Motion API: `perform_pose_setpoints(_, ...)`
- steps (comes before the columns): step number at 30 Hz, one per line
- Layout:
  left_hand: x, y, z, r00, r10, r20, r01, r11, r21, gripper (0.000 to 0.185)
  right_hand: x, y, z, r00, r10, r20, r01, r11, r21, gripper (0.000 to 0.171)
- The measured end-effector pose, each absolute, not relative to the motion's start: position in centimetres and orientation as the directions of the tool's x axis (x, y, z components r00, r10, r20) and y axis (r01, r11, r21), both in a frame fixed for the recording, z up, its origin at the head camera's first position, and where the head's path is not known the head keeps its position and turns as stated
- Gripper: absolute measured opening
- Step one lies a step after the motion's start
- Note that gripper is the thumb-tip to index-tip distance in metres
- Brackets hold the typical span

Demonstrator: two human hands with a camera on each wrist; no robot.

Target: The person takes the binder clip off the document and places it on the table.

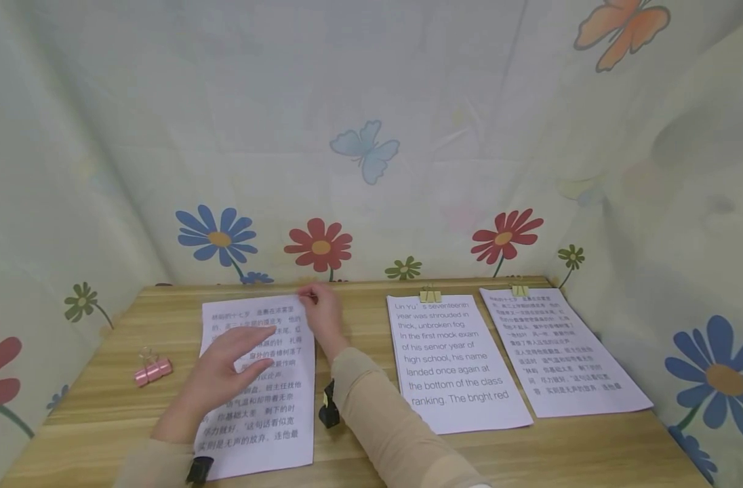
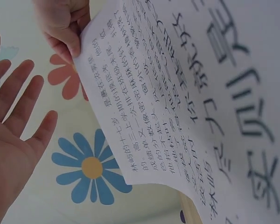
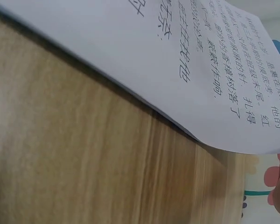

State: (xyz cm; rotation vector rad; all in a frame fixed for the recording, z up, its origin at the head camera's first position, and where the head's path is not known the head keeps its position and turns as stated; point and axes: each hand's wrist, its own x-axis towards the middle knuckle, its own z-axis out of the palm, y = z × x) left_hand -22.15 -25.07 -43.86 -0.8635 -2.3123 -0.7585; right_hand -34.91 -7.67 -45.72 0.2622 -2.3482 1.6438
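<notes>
The light wooden bench (image 1: 371, 440) carried a white sheet printed with Chinese text (image 1: 274, 434) beneath both hands. The left grip (image 1: 225, 373) hovered flat, fingers straight, over its middle. The right grip (image 1: 323, 313) pinched its far top corner. A pink binder clip (image 1: 152, 370) lay left of the left grip.

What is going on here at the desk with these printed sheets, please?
A person works at a wooden table. Their right hand pinches the top corner of the left sheet of Chinese text and lifts that edge, while the left hand hovers open over it. A pink binder clip lies to the left. Two other sheets lie to the right, each with a gold clip at the top.
</notes>
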Motion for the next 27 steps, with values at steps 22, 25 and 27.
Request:
perform_pose_setpoints(22,-22.7,-23.7,-43.4,-0.571,0.453,0.685,0.735,0.653,0.182,0.052,-35.5,-6.2,-46.6,-0.952,-0.164,0.258,-0.302,0.371,-0.878,0.027)
perform_pose_setpoints(25,-22.7,-23.4,-43.3,-0.548,0.455,0.701,0.748,0.642,0.168,0.051,-35.8,-5.8,-46.7,-0.942,-0.228,0.245,-0.319,0.394,-0.862,0.032)
perform_pose_setpoints(27,-22.8,-23.2,-43.3,-0.524,0.460,0.717,0.761,0.631,0.152,0.051,-36.1,-5.5,-46.7,-0.931,-0.275,0.239,-0.336,0.398,-0.854,0.034)
